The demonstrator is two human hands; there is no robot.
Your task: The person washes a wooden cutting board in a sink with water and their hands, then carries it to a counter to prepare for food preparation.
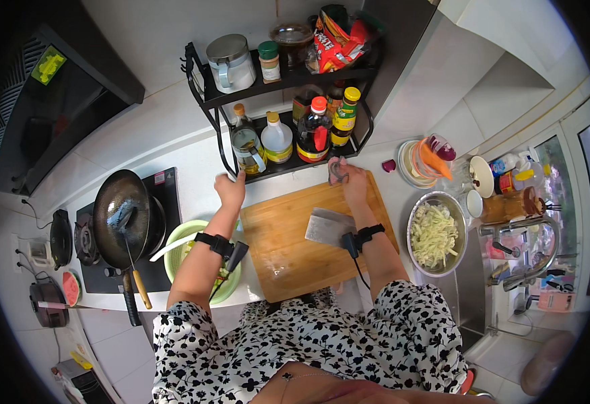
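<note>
My left hand [230, 190] is at the lower left corner of a black two-tier metal rack [217, 129], its fingers curled against the post. A crumpled pink cloth [336, 170] is in my right hand [354, 183], by the rack's lower right edge and the back of the wooden cutting board [295, 237]. A cleaver [329, 225] lies on the board, its handle hidden under my right forearm. Bottles of sauce and oil stand on the rack's lower shelf, among them a red-capped bottle [314, 132]. The upper shelf holds a glass jar [231, 65] and a red packet [338, 43].
A wok [121, 217] with a spatula sits on the cooktop at left. Beside the board is a green basket [174, 247] with vegetables. A metal bowl [434, 235] of shredded pale vegetable stands right, near the sink faucet [547, 247] and stacked bowls [411, 164].
</note>
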